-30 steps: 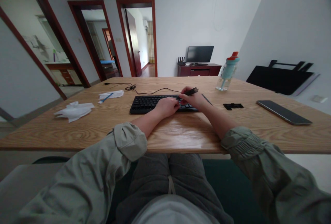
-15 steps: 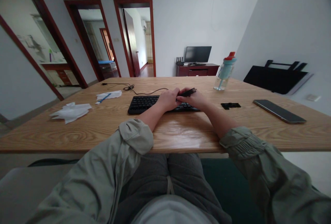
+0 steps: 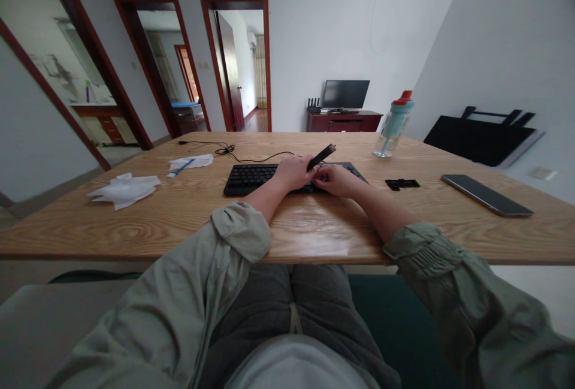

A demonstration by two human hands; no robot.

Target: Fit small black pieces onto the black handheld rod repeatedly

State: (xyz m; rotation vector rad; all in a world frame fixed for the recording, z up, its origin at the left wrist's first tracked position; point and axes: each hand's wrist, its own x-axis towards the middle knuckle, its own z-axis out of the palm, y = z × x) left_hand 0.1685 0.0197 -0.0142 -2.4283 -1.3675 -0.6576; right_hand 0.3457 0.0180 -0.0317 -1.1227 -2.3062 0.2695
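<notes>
On the wooden table a black keyboard (image 3: 248, 180) lies under both of my hands. My left hand (image 3: 293, 172) is closed around a short black stick-shaped tool (image 3: 322, 157), whose upper end points up and to the right. I cannot make out the exact kind of tool, and its lower end is hidden by my fingers. Right beside it, my right hand (image 3: 338, 181) rests over the keyboard's right part with its fingertips pinched together close to the left fingers. Whatever sits in that pinch is hidden.
To the left lie crumpled white tissue (image 3: 124, 190) and a blue-and-white toothbrush-like stick (image 3: 181, 168) on another tissue (image 3: 203, 162). A keyboard cable (image 3: 251, 159) coils behind. At right are a small black piece (image 3: 402, 184), a dark flat tablet-like slab (image 3: 487, 195) and a water bottle (image 3: 392, 128).
The black tool has tilted from nearly level to steeply upward in my left hand. My right hand has come off its upper part and moved slightly down, with fingertips pinched.
</notes>
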